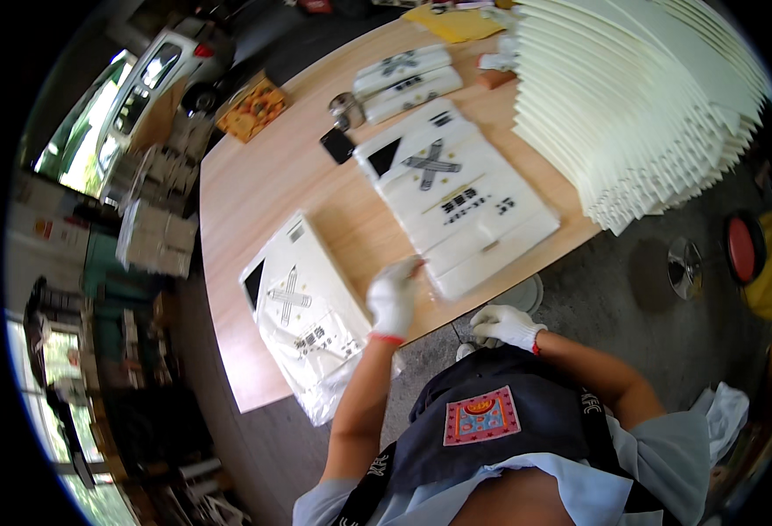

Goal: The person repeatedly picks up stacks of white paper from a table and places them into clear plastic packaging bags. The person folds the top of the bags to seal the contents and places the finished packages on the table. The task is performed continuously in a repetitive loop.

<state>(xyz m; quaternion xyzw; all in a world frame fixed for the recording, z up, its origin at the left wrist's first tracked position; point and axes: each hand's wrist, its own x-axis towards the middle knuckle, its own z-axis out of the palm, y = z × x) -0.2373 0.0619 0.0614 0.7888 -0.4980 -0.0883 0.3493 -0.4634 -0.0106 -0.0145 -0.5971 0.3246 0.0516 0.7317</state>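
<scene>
My left hand [392,301], in a white glove with a red cuff, is over the table edge between two groups of printed plastic bags. Its fingers are blurred and curl toward the stack of flat white bags [473,215] on the right; whether they touch it is unclear. Left of this hand lies a white packet in a clear plastic bag [294,307], printed with crossed pencils, its loose end hanging over the edge. My right hand [507,327], gloved likewise, is low in front of my apron, beside the table edge, with fingers loosely bent and nothing visible in them.
A tall pile of pale folded sheets [614,105] covers the table's right side. Farther back lie rolled bags [408,83], a tape roll [346,110], a black phone [337,146] and an orange patterned box [252,107]. A round stool [526,294] stands under the front edge.
</scene>
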